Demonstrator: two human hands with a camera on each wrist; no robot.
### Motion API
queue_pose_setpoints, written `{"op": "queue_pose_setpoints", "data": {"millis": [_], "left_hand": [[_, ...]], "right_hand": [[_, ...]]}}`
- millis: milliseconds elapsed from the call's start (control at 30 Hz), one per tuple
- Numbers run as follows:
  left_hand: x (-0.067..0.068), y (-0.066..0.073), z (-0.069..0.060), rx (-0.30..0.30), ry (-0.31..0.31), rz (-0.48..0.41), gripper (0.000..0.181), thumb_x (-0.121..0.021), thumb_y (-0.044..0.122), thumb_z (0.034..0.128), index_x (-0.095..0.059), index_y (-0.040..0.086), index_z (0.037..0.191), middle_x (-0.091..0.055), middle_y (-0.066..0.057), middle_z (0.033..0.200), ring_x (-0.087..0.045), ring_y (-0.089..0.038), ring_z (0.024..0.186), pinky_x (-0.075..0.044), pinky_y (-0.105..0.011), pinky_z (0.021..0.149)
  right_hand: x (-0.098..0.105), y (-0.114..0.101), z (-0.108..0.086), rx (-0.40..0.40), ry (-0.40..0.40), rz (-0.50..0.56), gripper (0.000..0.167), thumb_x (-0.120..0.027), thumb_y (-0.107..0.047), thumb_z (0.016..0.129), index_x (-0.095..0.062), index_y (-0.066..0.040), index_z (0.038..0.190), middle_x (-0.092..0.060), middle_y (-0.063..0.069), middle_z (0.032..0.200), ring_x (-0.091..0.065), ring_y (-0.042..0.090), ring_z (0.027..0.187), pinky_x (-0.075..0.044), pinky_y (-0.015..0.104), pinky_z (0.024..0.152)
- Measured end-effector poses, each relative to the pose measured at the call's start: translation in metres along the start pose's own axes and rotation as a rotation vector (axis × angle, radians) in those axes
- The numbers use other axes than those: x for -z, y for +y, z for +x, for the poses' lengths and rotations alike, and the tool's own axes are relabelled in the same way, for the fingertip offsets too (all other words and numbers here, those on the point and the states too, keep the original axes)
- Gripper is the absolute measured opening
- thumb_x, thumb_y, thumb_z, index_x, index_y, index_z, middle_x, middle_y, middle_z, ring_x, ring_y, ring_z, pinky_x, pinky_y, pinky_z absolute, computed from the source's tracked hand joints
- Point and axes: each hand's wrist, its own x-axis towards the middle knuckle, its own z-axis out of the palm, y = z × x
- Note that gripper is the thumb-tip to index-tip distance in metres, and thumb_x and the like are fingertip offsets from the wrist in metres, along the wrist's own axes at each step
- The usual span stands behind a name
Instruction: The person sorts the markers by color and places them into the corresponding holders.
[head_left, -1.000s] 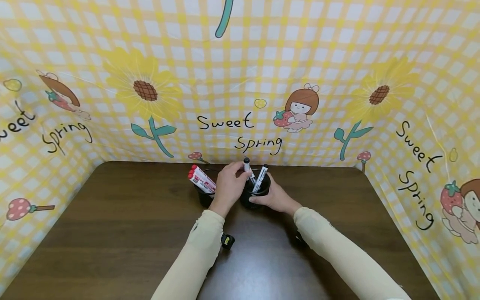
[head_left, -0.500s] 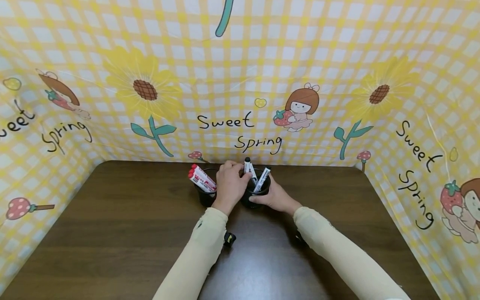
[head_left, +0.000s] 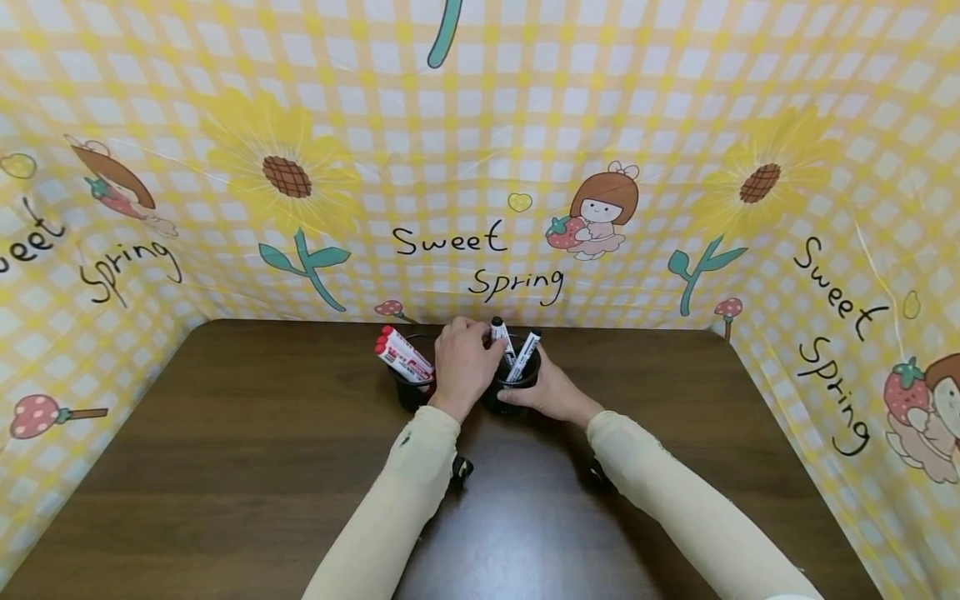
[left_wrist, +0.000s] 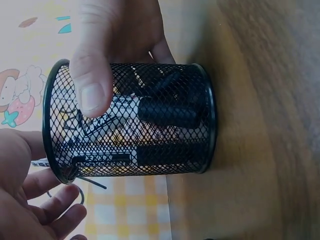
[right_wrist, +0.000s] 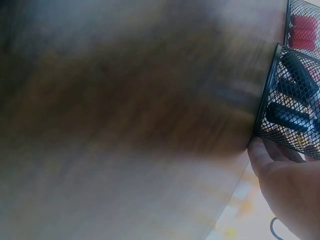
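Note:
In the head view my right hand [head_left: 558, 390] grips the right black mesh pen cup [left_wrist: 150, 167], thumb on its near side. Whiteboard markers with black ends stand inside: one leans right [head_left: 525, 357], and another marker [head_left: 501, 333] is beside my left hand [head_left: 465, 362]. The left thumb and fingers are at that marker's left side, by the rim, and look loosely bent. In the left wrist view the left fingers [left_wrist: 55, 210] lie spread past the rim, apart from each other. Black caps [left_wrist: 167, 112] show through the mesh. The right wrist view shows the right hand [right_wrist: 285, 182] against the cup.
Left of it stands a second black mesh cup [head_left: 412, 393] holding several red-capped markers [head_left: 401, 354], partly hidden by my left hand. Both cups are near the back of the brown table [head_left: 225, 450]. A yellow checked cloth [head_left: 450, 167] encloses the back and sides.
My left hand has shifted slightly right along the cup's rim. The marker beside it has tilted a little, and the right-leaning marker has shifted right. My right hand keeps its place.

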Motion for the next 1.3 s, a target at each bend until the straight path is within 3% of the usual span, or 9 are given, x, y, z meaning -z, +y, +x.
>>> {"op": "queue_pose_setpoints", "data": {"millis": [167, 300, 467, 633, 767, 1067, 1200, 1300], "left_hand": [[-0.003, 0.003, 0.004, 0.012, 0.002, -0.078, 0.036, -0.071, 0.025, 0.0955, -0.067, 0.005, 0.125, -0.062, -0.016, 0.119, -0.055, -0.036, 0.112, -0.04, -0.05, 0.099], [-0.006, 0.007, 0.005, -0.023, -0.003, -0.146, 0.039, -0.07, 0.015, 0.0963, -0.062, 0.008, 0.133, -0.063, -0.014, 0.128, -0.056, -0.036, 0.117, -0.041, -0.05, 0.101], [-0.009, 0.01, 0.006, -0.055, -0.05, -0.19, 0.045, -0.068, 0.014, 0.0967, -0.057, 0.012, 0.141, -0.06, -0.008, 0.139, -0.054, -0.034, 0.123, -0.038, -0.049, 0.105], [-0.009, 0.01, 0.007, -0.03, -0.112, -0.219, 0.051, -0.065, 0.014, 0.0986, -0.051, 0.014, 0.147, -0.055, -0.008, 0.144, -0.051, -0.036, 0.128, -0.037, -0.051, 0.106], [-0.009, 0.007, 0.006, 0.01, -0.123, -0.262, 0.054, -0.064, 0.019, 0.1004, -0.046, 0.016, 0.151, -0.052, -0.006, 0.148, -0.048, -0.034, 0.131, -0.038, -0.05, 0.106], [-0.002, 0.001, 0.006, 0.035, -0.075, -0.358, 0.037, -0.058, 0.02, 0.1033, -0.058, 0.013, 0.14, -0.063, -0.008, 0.124, -0.059, -0.023, 0.112, -0.045, -0.043, 0.096], [-0.003, 0.006, 0.01, 0.018, -0.135, -0.375, 0.035, -0.055, 0.02, 0.1047, -0.059, 0.014, 0.14, -0.063, -0.008, 0.126, -0.059, -0.024, 0.115, -0.045, -0.043, 0.098], [-0.006, 0.012, 0.013, -0.037, -0.232, -0.3, 0.04, -0.051, 0.018, 0.1062, -0.054, 0.014, 0.146, -0.06, -0.01, 0.137, -0.057, -0.028, 0.123, -0.042, -0.045, 0.103]], "right_hand": [[-0.001, 0.001, 0.0, -0.021, 0.002, -0.008, 0.086, -0.086, -0.018, 0.083, -0.03, -0.004, 0.147, -0.056, 0.011, 0.134, -0.059, 0.02, 0.115, -0.044, 0.037, 0.1], [-0.002, 0.001, 0.001, 0.002, 0.002, -0.012, 0.086, -0.086, -0.016, 0.081, -0.03, -0.006, 0.147, -0.057, 0.012, 0.134, -0.058, 0.021, 0.116, -0.043, 0.038, 0.1], [-0.002, -0.001, 0.0, 0.023, -0.004, -0.023, 0.089, -0.085, -0.016, 0.082, -0.028, -0.008, 0.15, -0.055, 0.012, 0.135, -0.057, 0.022, 0.117, -0.043, 0.039, 0.101], [-0.001, -0.001, -0.001, 0.023, -0.022, -0.025, 0.088, -0.084, -0.017, 0.084, -0.027, -0.008, 0.15, -0.055, 0.013, 0.136, -0.057, 0.023, 0.116, -0.043, 0.04, 0.1], [-0.001, -0.001, -0.001, 0.021, -0.024, -0.003, 0.088, -0.085, -0.015, 0.083, -0.028, -0.008, 0.149, -0.057, 0.012, 0.133, -0.059, 0.023, 0.114, -0.045, 0.038, 0.098], [0.0, -0.003, 0.0, -0.005, -0.014, 0.02, 0.087, -0.086, -0.013, 0.082, -0.029, -0.007, 0.148, -0.054, 0.017, 0.138, -0.058, 0.027, 0.118, -0.044, 0.04, 0.1], [0.001, -0.001, 0.0, -0.018, -0.022, 0.0, 0.093, -0.084, -0.012, 0.083, -0.022, -0.003, 0.153, -0.05, 0.021, 0.141, -0.054, 0.032, 0.122, -0.042, 0.042, 0.102], [0.004, -0.015, -0.006, 0.004, -0.047, -0.009, 0.09, -0.082, -0.01, 0.085, -0.024, -0.002, 0.153, -0.051, 0.018, 0.141, -0.054, 0.03, 0.122, -0.042, 0.041, 0.102]]}}
